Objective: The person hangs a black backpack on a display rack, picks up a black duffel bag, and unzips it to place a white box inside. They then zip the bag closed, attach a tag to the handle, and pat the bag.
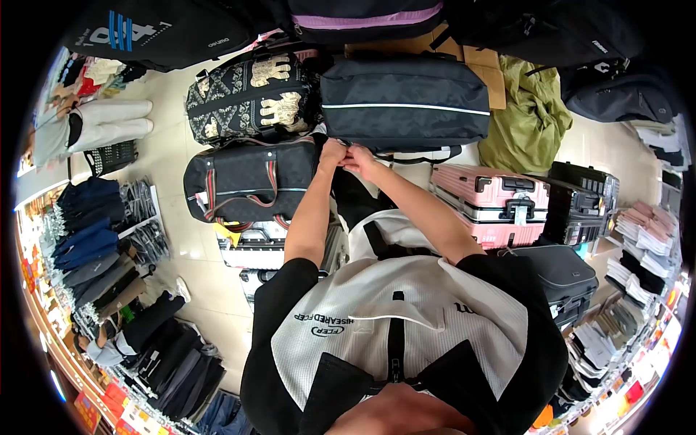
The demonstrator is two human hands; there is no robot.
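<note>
My left hand (333, 153) and my right hand (360, 157) meet at the lower edge of a dark grey duffel bag (404, 101) with a thin white stripe. Both hands pinch something small there, perhaps a zipper pull or tag; what it is stays hidden by the fingers. A black strap (428, 155) hangs under the bag. Left of my left hand hangs a black bag with red and green straps (246, 183). Above that sits a black bag printed with elephants (254, 98).
Pink suitcases (489, 203) are stacked at the right, with black suitcases (573, 206) beside them and a dark case (562, 279) lower down. An olive bag (525, 119) hangs at the upper right. Racks of folded clothes (90, 246) line the left. Another person's legs (109, 123) show at far left.
</note>
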